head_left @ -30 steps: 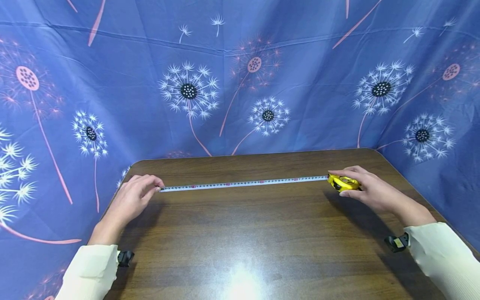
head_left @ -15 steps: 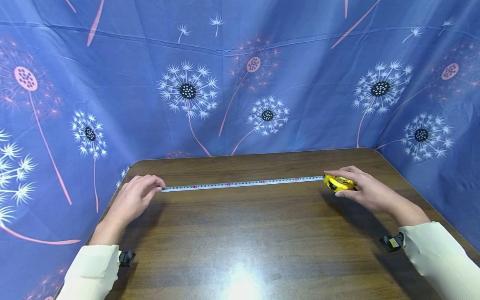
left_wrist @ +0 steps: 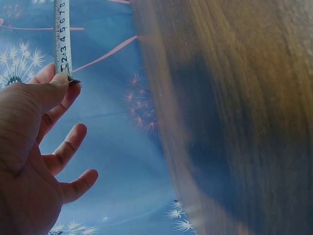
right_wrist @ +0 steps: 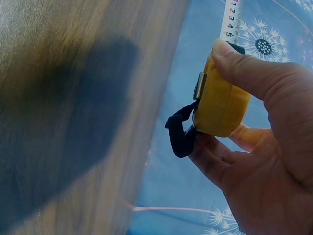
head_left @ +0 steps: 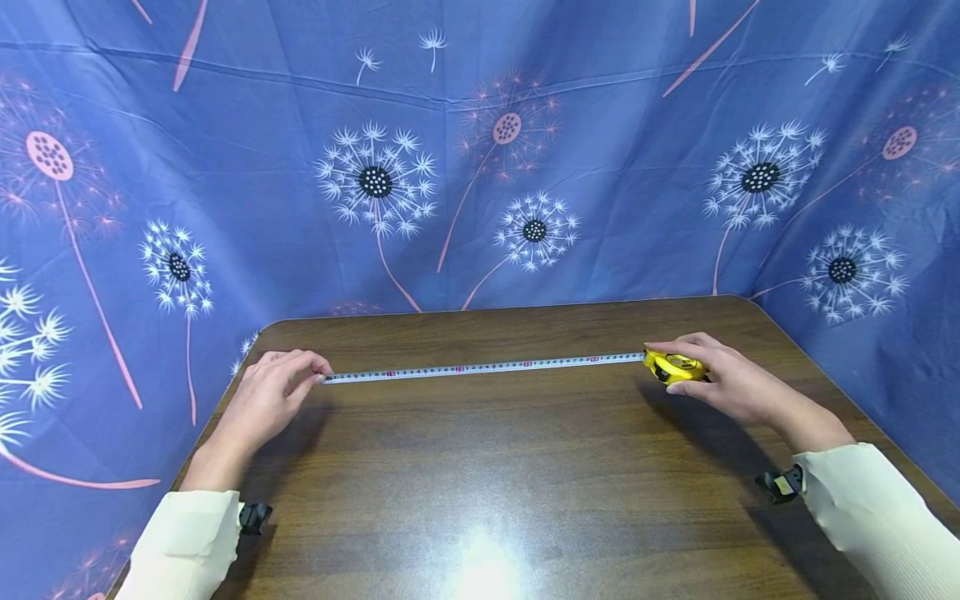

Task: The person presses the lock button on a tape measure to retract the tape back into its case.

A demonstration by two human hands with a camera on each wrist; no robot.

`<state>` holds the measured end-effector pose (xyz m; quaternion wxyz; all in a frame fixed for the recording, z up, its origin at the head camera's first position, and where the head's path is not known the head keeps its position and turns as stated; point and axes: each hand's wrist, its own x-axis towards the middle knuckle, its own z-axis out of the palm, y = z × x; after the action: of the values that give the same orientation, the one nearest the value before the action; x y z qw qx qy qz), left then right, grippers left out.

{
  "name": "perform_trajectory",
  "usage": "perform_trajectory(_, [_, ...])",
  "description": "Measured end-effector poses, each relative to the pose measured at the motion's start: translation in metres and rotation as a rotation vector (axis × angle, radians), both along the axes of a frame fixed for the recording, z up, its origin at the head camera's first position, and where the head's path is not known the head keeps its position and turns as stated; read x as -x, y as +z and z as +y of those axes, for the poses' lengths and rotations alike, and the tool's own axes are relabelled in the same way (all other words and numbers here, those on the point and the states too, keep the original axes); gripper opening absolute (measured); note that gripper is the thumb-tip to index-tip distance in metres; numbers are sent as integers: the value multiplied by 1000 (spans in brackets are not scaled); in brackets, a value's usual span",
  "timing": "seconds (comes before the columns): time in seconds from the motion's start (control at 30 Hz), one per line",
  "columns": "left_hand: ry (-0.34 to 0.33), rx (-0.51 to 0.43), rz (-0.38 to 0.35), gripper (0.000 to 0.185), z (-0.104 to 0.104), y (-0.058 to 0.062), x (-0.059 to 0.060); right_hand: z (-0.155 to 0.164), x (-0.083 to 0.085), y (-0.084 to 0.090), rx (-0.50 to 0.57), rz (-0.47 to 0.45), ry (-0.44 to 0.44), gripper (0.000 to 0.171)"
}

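We held a tape measure stretched left to right above the far part of the brown wooden table (head_left: 495, 467). Our left hand (head_left: 262, 400) pinched the end hook of the white tape blade (head_left: 480, 367) between thumb and forefinger; in the left wrist view the thumb (left_wrist: 46, 90) pressed on the hook just below the printed 2, while the other 3 fingers spread loose and held nothing. Our right hand (head_left: 720, 379) gripped the yellow tape case (head_left: 673, 367), thumb (right_wrist: 244, 66) laid on its top edge near the mouth where the blade left, fingers curled under its bottom. A black wrist strap (right_wrist: 180, 134) hung from the case beside a metal clip. Behind the table hung a blue dandelion-print cloth (head_left: 480, 158), and cream sleeves (head_left: 183, 542) covered both forearms.
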<state>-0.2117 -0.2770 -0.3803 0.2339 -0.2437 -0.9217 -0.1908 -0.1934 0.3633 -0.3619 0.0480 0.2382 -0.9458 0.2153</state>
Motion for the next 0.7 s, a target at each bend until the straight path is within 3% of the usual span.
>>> perform_trajectory(0.7, [3, -2, -20, 18, 4, -3, 1, -8, 3, -3, -13, 52, 45, 62])
